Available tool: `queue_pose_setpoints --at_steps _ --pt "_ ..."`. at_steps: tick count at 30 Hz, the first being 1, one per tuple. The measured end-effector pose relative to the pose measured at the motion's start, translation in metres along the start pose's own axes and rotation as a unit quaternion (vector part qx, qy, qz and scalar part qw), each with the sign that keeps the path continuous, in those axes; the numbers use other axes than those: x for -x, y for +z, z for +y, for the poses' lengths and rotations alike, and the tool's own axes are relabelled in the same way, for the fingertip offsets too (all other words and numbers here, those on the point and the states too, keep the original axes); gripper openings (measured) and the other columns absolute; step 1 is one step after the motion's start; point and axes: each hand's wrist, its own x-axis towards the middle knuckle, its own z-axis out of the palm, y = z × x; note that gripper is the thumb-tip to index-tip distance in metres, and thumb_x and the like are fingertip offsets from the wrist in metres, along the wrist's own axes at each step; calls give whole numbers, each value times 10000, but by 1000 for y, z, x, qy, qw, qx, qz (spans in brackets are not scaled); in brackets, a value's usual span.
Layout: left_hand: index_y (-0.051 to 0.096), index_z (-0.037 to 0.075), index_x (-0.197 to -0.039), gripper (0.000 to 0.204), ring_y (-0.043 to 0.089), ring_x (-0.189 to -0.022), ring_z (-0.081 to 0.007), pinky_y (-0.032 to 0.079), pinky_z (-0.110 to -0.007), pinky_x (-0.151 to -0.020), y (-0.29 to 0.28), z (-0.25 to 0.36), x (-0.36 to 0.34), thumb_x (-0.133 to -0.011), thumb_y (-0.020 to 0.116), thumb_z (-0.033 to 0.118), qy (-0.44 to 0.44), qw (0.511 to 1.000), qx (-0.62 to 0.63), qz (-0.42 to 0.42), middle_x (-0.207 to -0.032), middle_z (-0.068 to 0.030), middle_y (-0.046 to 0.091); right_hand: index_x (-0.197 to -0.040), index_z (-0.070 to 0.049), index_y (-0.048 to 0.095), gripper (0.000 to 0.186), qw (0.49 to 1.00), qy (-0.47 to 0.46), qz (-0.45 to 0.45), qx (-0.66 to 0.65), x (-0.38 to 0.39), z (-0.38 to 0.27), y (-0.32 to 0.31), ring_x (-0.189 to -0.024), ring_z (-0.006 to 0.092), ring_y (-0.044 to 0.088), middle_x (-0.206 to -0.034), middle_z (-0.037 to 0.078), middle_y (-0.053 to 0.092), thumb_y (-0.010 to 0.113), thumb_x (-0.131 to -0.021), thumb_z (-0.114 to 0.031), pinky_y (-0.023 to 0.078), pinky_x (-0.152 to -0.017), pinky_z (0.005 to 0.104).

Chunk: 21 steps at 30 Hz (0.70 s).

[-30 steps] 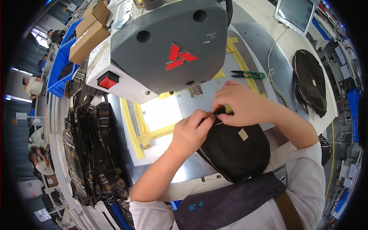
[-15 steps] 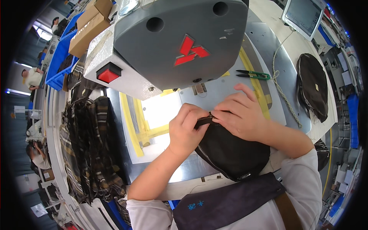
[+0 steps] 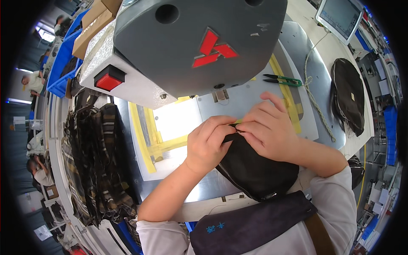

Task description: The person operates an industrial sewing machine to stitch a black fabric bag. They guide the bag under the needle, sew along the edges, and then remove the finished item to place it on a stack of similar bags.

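A black zippered bag (image 3: 260, 176) lies in front of me on the steel work surface (image 3: 186, 193), below a sewing machine's grey head (image 3: 174, 53). My left hand (image 3: 207, 142) pinches the bag's upper zippered edge, fingers curled over it. My right hand (image 3: 265, 134) grips the same edge just beside it, thumb and fingertips pinched on it, one finger raised. The fingertips of both nearly meet. Beyond them are a template plate with yellow tape (image 3: 142, 136) and green-handled thread snips (image 3: 290, 83).
Dark plaid fabric (image 3: 95, 165) is heaped at the left, below blue bins (image 3: 57, 85) and cardboard boxes (image 3: 87, 34). A red button (image 3: 108, 78) sits on the machine. Another black bag (image 3: 345, 97), a cord (image 3: 314, 102) and a tablet (image 3: 338, 17) are at the right. Several co-workers (image 3: 40, 174) sit far left.
My right hand has turned and shifted right along the bag's top edge, covering the pale patch. My left hand has moved slightly up and left, still gripping the edge.
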Motion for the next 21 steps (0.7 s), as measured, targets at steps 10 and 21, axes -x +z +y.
queue_pose_setpoints --at_steps 10,21 --pt "621 22 -851 233 675 -712 -238 532 -301 -641 0 6 -1 -666 731 -67 -150 985 17 -80 -793 -82 669 -859 -112 668 166 996 -69 -45 31 2 10 3 -866 178 564 -863 -7 596 742 -713 -142 395 -984 475" --pt "646 -18 -869 112 615 -651 -141 497 -273 -636 -10 1 -14 -819 718 52 -373 898 156 -172 -752 -94 669 -919 -88 648 177 966 107 -175 -158 -7 32 5 -873 224 602 -786 46 622 722 -767 -137 340 -1077 480"
